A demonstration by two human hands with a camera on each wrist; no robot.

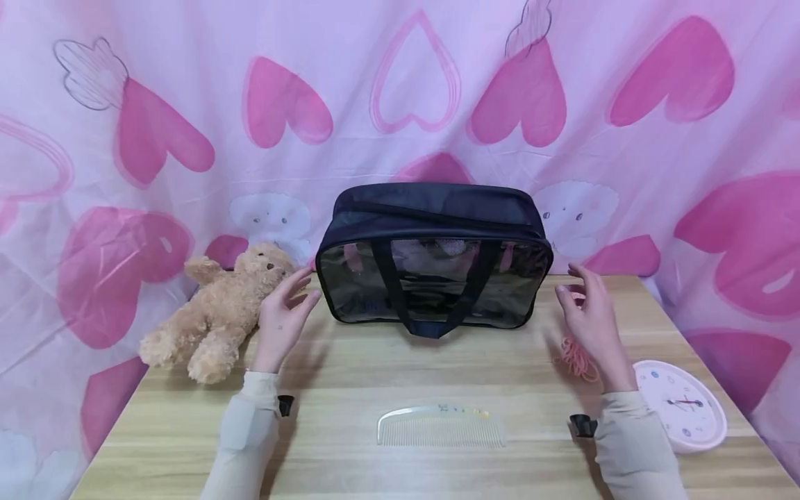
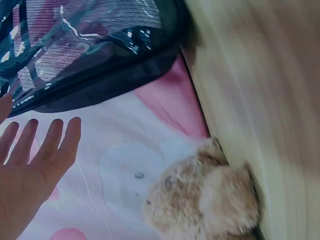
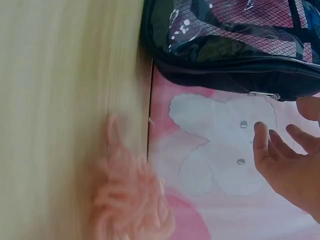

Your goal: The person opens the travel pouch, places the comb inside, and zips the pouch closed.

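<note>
A black bag with clear plastic sides (image 1: 356, 285) and dark handles stands upright at the back of the table. To its left is my left hand (image 1: 286, 319), fingers spread and apart from the bag; the left wrist view shows the same hand (image 2: 40, 165) below the bag's edge. My right hand (image 1: 590, 316) hovers off the bag's right side with bent, relaxed fingers holding nothing. In the right wrist view a zipper pull (image 3: 265, 95) shows on the bag near that hand (image 3: 290, 160). What lies inside the bag is hard to make out.
A tan teddy bear (image 1: 228, 305) lies left of the left hand. Pink cord (image 1: 578, 360) lies beneath the right hand, beside a round pink-rimmed clock (image 1: 684, 423). A clear comb (image 1: 440, 427) lies near the front. Behind hangs a heart-patterned curtain (image 1: 350, 35).
</note>
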